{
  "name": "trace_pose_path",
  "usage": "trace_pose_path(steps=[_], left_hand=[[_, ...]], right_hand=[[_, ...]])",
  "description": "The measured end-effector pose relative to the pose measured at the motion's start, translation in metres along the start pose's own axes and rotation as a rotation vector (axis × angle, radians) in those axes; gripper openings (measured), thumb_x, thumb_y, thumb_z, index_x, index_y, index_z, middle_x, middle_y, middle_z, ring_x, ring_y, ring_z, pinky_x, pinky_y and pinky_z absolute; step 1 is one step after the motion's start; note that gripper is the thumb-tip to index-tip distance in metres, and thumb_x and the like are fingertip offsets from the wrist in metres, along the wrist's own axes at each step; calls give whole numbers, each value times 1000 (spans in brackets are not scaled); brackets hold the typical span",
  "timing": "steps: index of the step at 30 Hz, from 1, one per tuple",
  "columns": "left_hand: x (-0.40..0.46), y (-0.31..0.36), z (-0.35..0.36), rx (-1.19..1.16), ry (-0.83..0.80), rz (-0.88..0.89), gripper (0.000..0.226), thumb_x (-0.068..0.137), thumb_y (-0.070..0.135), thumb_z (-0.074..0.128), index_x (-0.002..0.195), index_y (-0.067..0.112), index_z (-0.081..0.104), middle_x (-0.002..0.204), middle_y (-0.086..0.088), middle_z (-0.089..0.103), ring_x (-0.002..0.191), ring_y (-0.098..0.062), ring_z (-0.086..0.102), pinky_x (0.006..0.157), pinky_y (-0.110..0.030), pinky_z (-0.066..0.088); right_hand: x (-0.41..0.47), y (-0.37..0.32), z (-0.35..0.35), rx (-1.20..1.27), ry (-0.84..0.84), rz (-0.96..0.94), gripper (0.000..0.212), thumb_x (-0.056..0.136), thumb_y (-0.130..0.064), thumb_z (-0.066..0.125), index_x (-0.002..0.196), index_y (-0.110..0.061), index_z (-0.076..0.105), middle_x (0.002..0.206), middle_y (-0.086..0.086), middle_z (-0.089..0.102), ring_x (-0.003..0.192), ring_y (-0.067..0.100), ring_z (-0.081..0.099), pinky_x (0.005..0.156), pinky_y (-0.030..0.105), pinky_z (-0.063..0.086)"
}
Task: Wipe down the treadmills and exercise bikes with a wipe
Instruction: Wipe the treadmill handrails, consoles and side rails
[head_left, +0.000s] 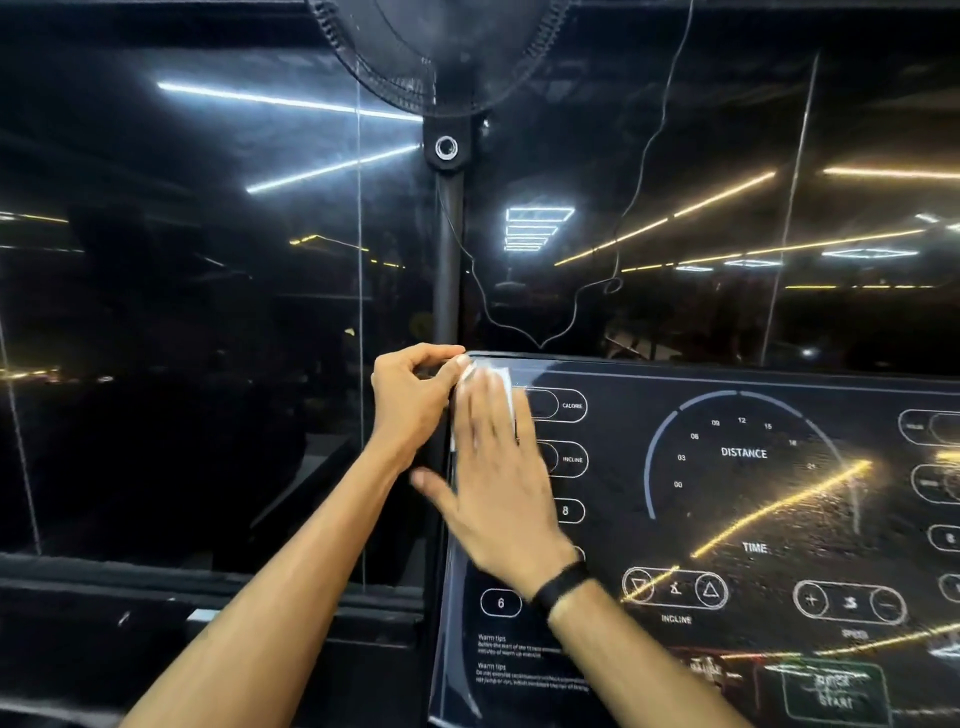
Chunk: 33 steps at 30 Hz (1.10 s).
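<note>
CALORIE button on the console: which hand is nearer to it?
Right. The right hand presses the wipe flat just beside the CALORIE button; the left hand grips the console's corner, farther away.

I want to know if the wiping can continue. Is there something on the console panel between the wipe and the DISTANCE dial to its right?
Nothing visible stands in the way. The right hand presses the wipe flat at the console panel's upper left corner, and the glossy surface toward the DISTANCE dial shows only printed markings and light reflections. The left hand grips the panel's left edge, away from that path.
</note>
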<state>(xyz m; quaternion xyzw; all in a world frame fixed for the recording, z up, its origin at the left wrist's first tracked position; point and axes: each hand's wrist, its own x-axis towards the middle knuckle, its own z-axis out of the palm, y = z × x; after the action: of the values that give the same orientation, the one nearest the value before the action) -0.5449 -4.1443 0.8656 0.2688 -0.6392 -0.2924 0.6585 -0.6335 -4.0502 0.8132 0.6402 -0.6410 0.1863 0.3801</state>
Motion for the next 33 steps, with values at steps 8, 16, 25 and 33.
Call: trace_pose_path(steps=[8, 16, 25, 33], left_hand=[[0, 2, 2, 33, 32, -4, 9, 83, 21, 79, 92, 19, 80, 79, 6, 76, 77, -8, 71, 79, -46, 61], [2, 5, 0, 37, 22, -17, 5, 82, 21, 79, 84, 26, 79, 76, 10, 75, 75, -6, 70, 81, -47, 60], [-4, 6, 2, 56, 49, 25, 7, 85, 21, 76, 91, 20, 79, 80, 9, 75, 80, -5, 71, 79, -40, 61], [-5, 2, 7, 80, 84, 37, 6, 84, 24, 77, 87, 29, 78, 78, 13, 74, 80, -8, 70, 88, -48, 57]], right_hand=[[-31, 6, 7, -33, -1, 18, 92, 98, -69, 14, 157, 2, 3, 166, 21, -1, 154, 32, -5, 123, 51, -3], [-43, -7, 2, 9, -30, -11, 91, 101, -66, 17, 156, 4, 1, 165, 24, -4, 154, 34, -9, 124, 50, -3], [21, 9, -7, -32, 19, 93, 86, 101, -58, 19, 156, 4, -4, 165, 24, -4, 154, 34, -9, 124, 50, -2], [-63, -11, 21, -14, -52, -10, 87, 101, -63, 12, 156, 4, 2, 165, 23, -6, 154, 33, -5, 124, 51, 6]])
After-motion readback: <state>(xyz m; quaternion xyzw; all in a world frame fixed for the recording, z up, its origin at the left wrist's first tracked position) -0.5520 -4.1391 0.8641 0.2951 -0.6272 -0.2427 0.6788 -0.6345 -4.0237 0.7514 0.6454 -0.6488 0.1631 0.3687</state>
